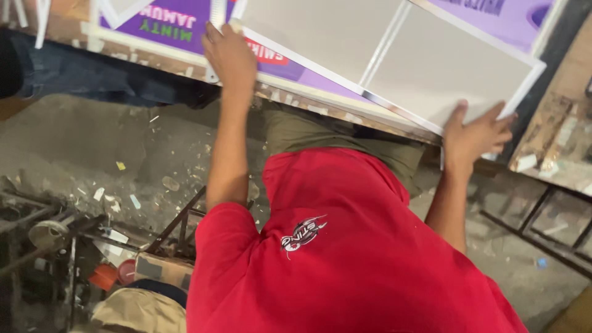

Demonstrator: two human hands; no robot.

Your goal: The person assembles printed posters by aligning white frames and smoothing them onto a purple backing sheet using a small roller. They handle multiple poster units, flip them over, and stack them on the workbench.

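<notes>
Head view, looking down over a red T-shirt [351, 265] to a workbench edge. Left hand [231, 57]: fingers curled over the near-left edge of a white-framed grey panel [431, 68], gripping the frame; palm faces away from the camera. Right hand [475, 135]: fingers spread, thumb up against the panel's lower right corner, pressing on the frame edge; whether it grasps or only pushes cannot be told. The panel lies tilted across a purple printed sheet [179, 28] on the workbench [320, 111], its right corner overhanging the bench edge. A pale divider strip runs across the panel's middle. Below the bench: dusty concrete floor [123, 154] strewn with scraps and chips. At lower left, a metal frame [179, 225] and an orange object [103, 276], both near the floor.
</notes>
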